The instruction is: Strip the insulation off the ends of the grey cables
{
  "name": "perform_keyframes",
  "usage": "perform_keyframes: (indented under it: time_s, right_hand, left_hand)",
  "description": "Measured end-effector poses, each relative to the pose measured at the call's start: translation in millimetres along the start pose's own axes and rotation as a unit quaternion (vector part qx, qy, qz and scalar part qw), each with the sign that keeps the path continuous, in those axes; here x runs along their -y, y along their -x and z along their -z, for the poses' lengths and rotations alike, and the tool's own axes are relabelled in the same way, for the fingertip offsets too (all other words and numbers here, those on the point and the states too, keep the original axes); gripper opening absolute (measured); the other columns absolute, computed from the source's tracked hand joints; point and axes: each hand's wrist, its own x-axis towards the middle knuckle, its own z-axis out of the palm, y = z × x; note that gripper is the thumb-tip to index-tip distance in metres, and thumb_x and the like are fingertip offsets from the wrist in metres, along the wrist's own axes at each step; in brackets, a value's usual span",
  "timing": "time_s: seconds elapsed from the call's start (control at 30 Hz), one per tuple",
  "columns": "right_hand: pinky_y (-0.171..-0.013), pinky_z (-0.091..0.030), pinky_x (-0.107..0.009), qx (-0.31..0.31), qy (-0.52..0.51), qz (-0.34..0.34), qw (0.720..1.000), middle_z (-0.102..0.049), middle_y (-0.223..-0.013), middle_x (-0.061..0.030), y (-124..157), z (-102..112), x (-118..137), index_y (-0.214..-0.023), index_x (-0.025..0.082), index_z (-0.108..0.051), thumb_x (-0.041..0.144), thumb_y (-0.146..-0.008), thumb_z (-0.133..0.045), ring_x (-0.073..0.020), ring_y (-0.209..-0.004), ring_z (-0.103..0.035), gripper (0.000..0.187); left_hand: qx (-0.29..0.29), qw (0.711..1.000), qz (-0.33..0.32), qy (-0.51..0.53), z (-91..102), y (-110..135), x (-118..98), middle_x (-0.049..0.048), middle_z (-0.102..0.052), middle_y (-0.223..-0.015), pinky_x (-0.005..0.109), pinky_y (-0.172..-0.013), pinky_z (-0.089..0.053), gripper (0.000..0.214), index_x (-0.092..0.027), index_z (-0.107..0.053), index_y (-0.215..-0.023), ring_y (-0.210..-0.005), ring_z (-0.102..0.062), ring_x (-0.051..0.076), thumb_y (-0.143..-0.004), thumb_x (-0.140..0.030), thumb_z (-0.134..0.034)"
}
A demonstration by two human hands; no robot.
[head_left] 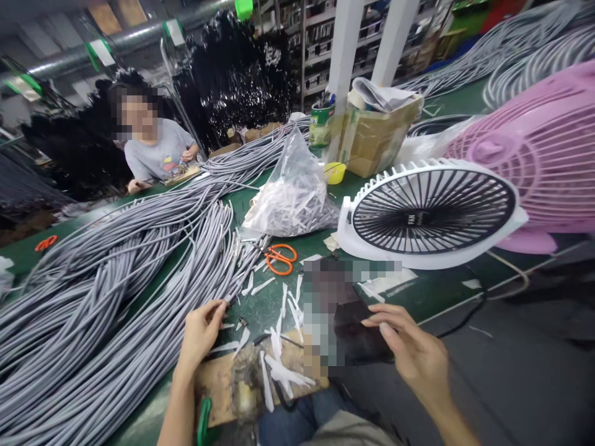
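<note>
Left hand (203,328) curled beside cables (190,288); right hand (411,347) loose (fingers extended).

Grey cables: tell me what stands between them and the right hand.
Between the right hand and the cables: a dark object, partly blurred, nearest the hand, then loose white strips beyond it.

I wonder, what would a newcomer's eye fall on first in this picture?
Probably the gray cables massed across the left of the green table, beside the left hand. At the right, a black-grilled white fan sits in front of a pink fan. Between them, orange-handled scissors lie near a clear bag.
</note>
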Motion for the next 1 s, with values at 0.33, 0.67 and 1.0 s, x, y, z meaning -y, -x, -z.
perform_keyframes:
  time_s: [0.33, 0.67, 1.0]
  right_hand:
    - [-0.070, -0.052, -0.028, 0.024, 0.072, 0.051, 0.996, -0.063, -0.084, -0.0058, -23, -5, -4, -0.086, 0.021, -0.060, 0.027, -0.086, -0.046, -0.0170, -0.079, -0.062, 0.015]
    - [-0.083, -0.044, -0.037, 0.109, 0.152, 0.089, 0.978, -0.064, -0.096, -0.0060, -46, -13, -22, -0.106, 0.023, -0.058, 0.035, -0.091, -0.035, -0.0212, -0.097, -0.057, 0.030]
    - [-0.087, -0.040, -0.041, 0.152, 0.180, 0.097, 0.967, -0.063, -0.104, -0.0070, -51, -16, -24, -0.113, 0.024, -0.053, 0.039, -0.091, -0.033, -0.0228, -0.103, -0.054, 0.034]
  left_hand:
    - [0.005, 1.000, 0.013, 0.015, -1.0, 0, 2, 0.0018, -0.060, -0.053, 0.022, -0.045, -0.043, 0.041, -0.013, -0.067, -0.082, -0.044, -0.054, 0.014, -0.077, -0.049, -0.048]
    - [0.004, 0.999, 0.035, 0.026, -1.2, -2, 5, 0.0016, -0.059, -0.054, 0.020, -0.040, -0.040, 0.043, -0.013, -0.066, -0.082, -0.042, -0.052, 0.013, -0.076, -0.052, -0.050]
    - [-0.005, 0.999, 0.035, 0.017, 0.3, -2, -3, 0.0005, -0.058, -0.049, 0.021, -0.041, -0.040, 0.043, -0.013, -0.066, -0.079, -0.040, -0.051, 0.013, -0.074, -0.053, -0.051]
